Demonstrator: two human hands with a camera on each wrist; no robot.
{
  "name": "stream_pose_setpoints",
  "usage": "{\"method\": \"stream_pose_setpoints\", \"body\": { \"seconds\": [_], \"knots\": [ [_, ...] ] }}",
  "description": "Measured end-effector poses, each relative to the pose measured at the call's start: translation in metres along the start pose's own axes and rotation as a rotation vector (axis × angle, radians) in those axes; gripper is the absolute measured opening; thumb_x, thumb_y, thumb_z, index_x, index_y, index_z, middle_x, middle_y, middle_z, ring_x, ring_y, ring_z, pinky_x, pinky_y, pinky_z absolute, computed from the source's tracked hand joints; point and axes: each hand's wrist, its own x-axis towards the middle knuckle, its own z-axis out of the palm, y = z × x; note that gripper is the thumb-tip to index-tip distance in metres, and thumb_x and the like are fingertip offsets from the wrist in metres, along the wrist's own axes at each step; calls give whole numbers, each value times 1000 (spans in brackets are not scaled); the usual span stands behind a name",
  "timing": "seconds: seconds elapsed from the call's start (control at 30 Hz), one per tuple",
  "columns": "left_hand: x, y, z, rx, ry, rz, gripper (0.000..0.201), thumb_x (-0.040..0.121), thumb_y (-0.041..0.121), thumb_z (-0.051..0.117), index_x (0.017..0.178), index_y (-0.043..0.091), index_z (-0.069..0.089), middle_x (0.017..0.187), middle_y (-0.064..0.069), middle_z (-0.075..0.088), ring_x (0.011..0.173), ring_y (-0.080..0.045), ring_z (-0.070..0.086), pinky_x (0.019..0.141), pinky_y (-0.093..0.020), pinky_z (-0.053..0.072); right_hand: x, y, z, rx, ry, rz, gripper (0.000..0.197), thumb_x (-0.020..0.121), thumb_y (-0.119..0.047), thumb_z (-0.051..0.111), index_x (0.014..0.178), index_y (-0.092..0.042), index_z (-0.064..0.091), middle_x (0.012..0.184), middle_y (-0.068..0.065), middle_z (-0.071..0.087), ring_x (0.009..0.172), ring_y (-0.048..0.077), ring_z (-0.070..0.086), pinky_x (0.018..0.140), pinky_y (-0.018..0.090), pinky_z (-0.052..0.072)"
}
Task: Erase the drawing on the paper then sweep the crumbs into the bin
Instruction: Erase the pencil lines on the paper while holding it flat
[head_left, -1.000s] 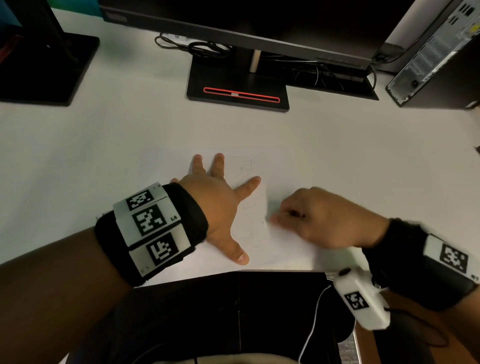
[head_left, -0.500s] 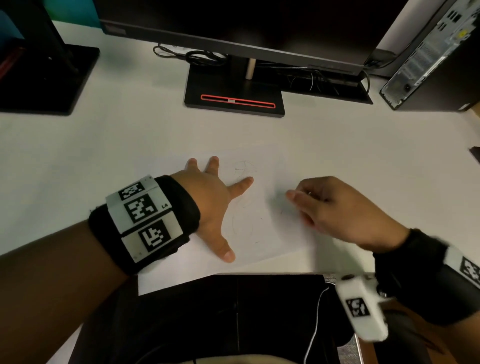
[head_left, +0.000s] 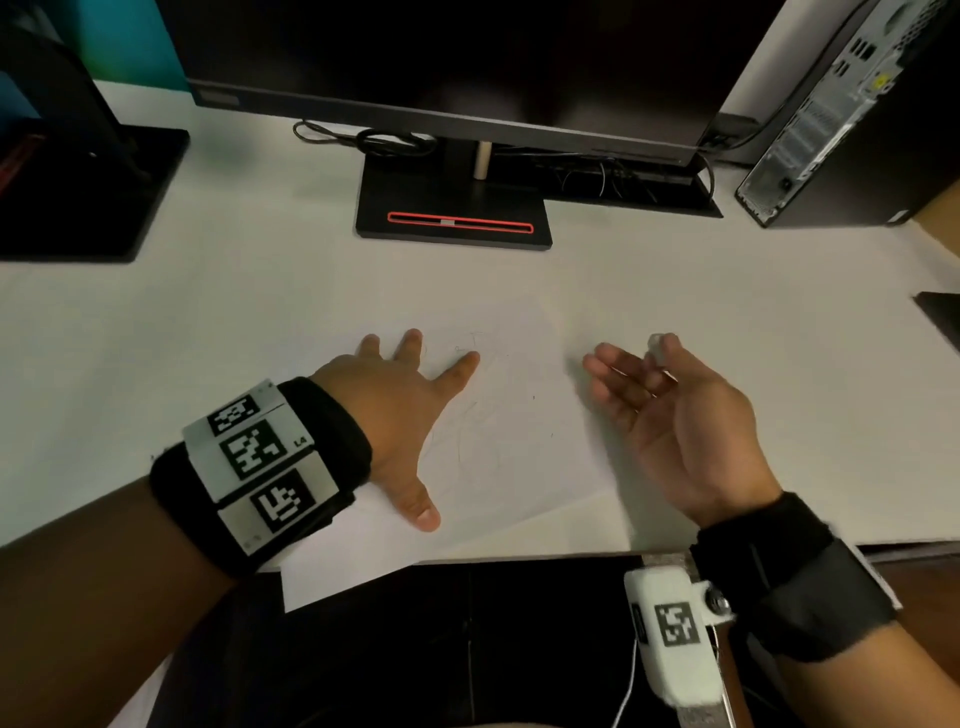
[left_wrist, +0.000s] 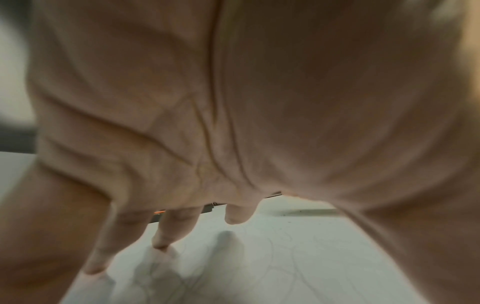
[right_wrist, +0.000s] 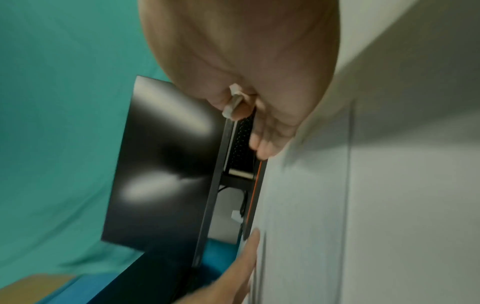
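The right hand (head_left: 670, 415) has lifted off the white sheet of paper (head_left: 519, 447) toward three o'clock, pinching the small white eraser (head_left: 655, 347), while the left hand (head_left: 400, 410), fingers spread flat, still pins the sheet, so sweeping likely comes next.

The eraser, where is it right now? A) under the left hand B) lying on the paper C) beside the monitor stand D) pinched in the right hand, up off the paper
D: the small white eraser sits between the thumb and fingers of the right hand, which is lifted to the right of the paper.
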Motion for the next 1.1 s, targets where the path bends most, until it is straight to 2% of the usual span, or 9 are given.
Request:
{"method": "stream_pose_setpoints", "body": {
  "seconds": [0.2, 0.3, 0.43, 0.53, 0.67, 0.8, 0.9, 1.03, 1.1],
  "knots": [
    [1, 1, 2, 18, 11, 3, 157, 52, 78, 82, 146, 41, -37, 164, -14, -26, 151, -49, -5, 111, -55, 36, -50, 50, 17, -334, -455, 513, 15, 91, -23, 64, 85, -10, 67, 118, 33, 67, 111, 42, 68, 94, 45, 56],
    [-1, 1, 2, 21, 12, 4, 155, 54, 77, 81, 147, 39, -38, 164, -12, -26, 151, -47, -7, 112, -55, 36, -20, 32, 10, -223, -205, 476, 28, 90, -26, 58, 84, -1, 70, 118, 33, 66, 104, 38, 71, 92, 44, 56],
    [-6, 2, 4, 30, 10, 16, 155, 56, 75, 82, 148, 36, -37, 164, -10, -26, 152, -44, -9, 113, -55, 35, 15, -7, -3, 85, 133, 100, 35, 104, -26, 47, 74, -13, 55, 121, 24, 63, 108, 34, 70, 98, 42, 56],
    [-8, 3, 6, 46, 24, 38, 159, 54, 75, 83, 148, 33, -38, 165, -9, -26, 152, -44, -8, 111, -54, 36, -7, 5, 10, 7, -47, 229, 34, 101, -25, 50, 74, -7, 63, 119, 26, 64, 113, 38, 67, 93, 41, 58],
    [-12, 6, 10, 61, 52, 64, 160, 53, 73, 84, 150, 29, -36, 165, -6, -25, 153, -42, -6, 109, -52, 39, -36, 44, 19, -256, -320, 577, 38, 91, -26, 57, 109, 7, 62, 121, 33, 66, 113, 42, 67, 96, 45, 56],
    [-15, 5, 9, 47, 44, 72, 159, 56, 72, 84, 150, 27, -36, 165, -3, -27, 153, -40, -8, 111, -52, 37, 8, 14, 1, 42, -6, 328, 35, 96, -26, 52, 72, -5, 66, 120, 28, 64, 114, 37, 67, 92, 43, 56],
    [-16, 5, 8, 64, 44, 71, 159, 56, 71, 84, 151, 26, -35, 165, -3, -26, 153, -40, -7, 111, -53, 37, 21, -8, -6, 185, 186, 42, 35, 105, -26, 46, 73, -14, 51, 122, 21, 63, 115, 34, 68, 93, 41, 58],
    [-14, 6, 6, 56, 43, 65, 161, 53, 71, 85, 150, 28, -36, 165, -2, -25, 153, -39, -5, 109, -52, 39, -11, 23, 17, -34, -138, 299, 34, 101, -28, 50, 78, -6, 61, 121, 25, 67, 114, 36, 68, 97, 41, 55],
    [-14, 6, 8, 61, 50, 70, 162, 52, 72, 85, 150, 27, -35, 166, -3, -24, 153, -40, -4, 109, -52, 39, -24, 42, 25, -246, -352, 548, 42, 99, -29, 51, 102, 11, 66, 124, 31, 66, 117, 40, 65, 102, 45, 53]
  ]
}}
